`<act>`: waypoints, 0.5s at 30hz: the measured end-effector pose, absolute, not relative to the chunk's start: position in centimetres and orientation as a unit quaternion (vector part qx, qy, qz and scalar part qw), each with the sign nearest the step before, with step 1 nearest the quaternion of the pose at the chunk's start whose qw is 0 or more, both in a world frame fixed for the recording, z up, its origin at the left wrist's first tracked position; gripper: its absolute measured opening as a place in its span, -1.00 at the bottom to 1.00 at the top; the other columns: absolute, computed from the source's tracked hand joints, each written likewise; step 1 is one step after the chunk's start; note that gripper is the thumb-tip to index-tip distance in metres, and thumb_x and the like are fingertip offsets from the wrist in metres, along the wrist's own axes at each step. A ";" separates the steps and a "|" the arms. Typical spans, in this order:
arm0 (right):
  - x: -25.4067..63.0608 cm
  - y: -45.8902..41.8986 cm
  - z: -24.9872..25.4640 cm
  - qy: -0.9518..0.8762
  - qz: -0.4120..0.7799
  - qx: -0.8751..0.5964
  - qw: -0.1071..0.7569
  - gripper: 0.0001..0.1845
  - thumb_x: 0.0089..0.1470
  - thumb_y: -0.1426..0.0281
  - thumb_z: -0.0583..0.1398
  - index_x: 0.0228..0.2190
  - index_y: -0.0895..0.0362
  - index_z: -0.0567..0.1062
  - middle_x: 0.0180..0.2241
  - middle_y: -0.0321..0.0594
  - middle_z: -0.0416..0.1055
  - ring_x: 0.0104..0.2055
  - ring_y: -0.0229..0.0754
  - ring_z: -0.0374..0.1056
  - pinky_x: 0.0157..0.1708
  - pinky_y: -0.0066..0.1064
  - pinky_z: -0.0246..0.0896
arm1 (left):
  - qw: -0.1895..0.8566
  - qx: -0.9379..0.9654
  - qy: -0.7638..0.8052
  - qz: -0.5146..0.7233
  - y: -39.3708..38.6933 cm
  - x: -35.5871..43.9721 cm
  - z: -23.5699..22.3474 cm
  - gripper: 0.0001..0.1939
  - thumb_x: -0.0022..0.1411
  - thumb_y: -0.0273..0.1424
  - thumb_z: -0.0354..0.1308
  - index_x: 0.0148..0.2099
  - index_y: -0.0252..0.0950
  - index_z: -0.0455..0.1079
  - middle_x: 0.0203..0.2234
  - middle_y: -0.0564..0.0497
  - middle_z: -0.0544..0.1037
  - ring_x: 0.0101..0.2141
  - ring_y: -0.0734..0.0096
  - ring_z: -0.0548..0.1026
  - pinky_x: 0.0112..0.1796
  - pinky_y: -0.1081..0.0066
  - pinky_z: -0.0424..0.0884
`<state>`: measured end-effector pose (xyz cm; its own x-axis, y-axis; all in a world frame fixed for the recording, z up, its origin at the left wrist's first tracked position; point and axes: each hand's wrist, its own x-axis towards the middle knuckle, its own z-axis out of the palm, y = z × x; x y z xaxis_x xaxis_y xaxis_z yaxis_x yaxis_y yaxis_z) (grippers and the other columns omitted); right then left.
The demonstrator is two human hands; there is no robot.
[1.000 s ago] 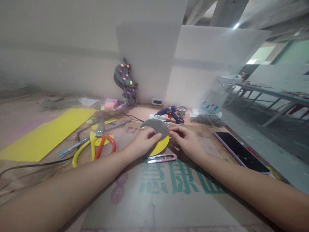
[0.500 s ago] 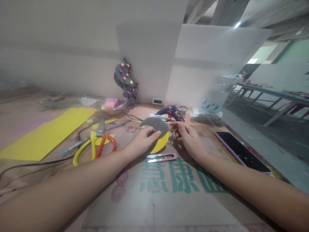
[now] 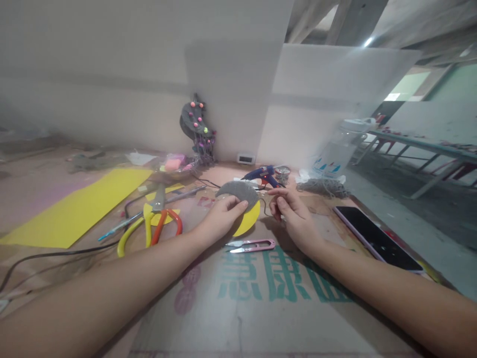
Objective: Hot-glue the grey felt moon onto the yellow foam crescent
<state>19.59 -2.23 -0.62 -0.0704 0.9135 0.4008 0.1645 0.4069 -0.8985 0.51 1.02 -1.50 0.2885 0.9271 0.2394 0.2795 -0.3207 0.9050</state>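
My left hand (image 3: 225,214) pinches a crescent shape, with the thumb on its front. Its upper part is covered in grey yarn (image 3: 240,191); bare yellow card (image 3: 249,220) shows at the lower right. My right hand (image 3: 294,214) is just right of the crescent, fingers curled and index finger pointing toward it. A loose grey yarn strand (image 3: 265,206) runs from the crescent's right edge to the curled fingers, which seem closed on it. Pink-handled thread snips (image 3: 257,245) lie below the crescent on the printed cardboard (image 3: 208,318).
Left lie scissors with yellow and red handles (image 3: 151,223), a pen (image 3: 119,227) and a yellow sheet (image 3: 85,206). Behind are a blue glue gun (image 3: 261,173) and a decorated grey crescent (image 3: 192,122). Right are a phone (image 3: 376,238), a water bottle (image 3: 333,149) and a grey yarn heap (image 3: 324,188).
The view has shifted slightly, moving most things a little right and down. My left hand keeps its hold on the crescent; my right hand has moved slightly away from its edge.
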 end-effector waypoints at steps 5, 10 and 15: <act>19.5 -2.2 -0.5 -0.649 0.345 -0.418 0.534 -0.78 0.22 0.19 0.05 -0.29 0.08 0.36 -0.52 -0.35 0.22 -0.51 -0.28 0.13 -0.53 -0.43 0.01 | 0.389 0.701 0.434 0.412 1.0 0.6 -1.4 -0.65 0.19 -0.14 0.04 -0.51 -0.27 0.23 -0.59 0.12 0.29 -0.48 0.45 0.29 -0.41 0.42 0.18; 19.5 -2.3 -0.4 -0.668 0.310 -0.443 0.510 -0.69 0.25 0.20 0.02 -0.48 0.09 0.27 -0.52 -0.35 0.22 -0.52 -0.30 0.11 -0.52 -0.43 0.01 | 0.406 0.695 0.429 0.411 0.9 0.6 -1.5 -0.65 0.18 -0.13 0.05 -0.49 -0.27 0.23 -0.58 0.13 0.28 -0.49 0.47 0.27 -0.43 0.43 0.17; 19.5 -2.5 -0.4 -0.704 0.267 -0.456 0.475 -0.60 0.28 0.18 -0.03 -0.53 0.09 0.28 -0.57 -0.34 0.20 -0.50 -0.27 0.14 -0.46 -0.41 0.05 | 0.421 0.684 0.427 0.415 0.7 0.7 -1.3 -0.67 0.18 -0.14 0.05 -0.48 -0.27 0.24 -0.59 0.14 0.28 -0.51 0.48 0.26 -0.46 0.44 0.17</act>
<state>19.53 -2.52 -0.40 -0.1336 0.8951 0.4254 0.3891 0.4421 -0.8082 0.70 0.73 -1.27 0.2909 0.9336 0.2092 0.2350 -0.2817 0.9303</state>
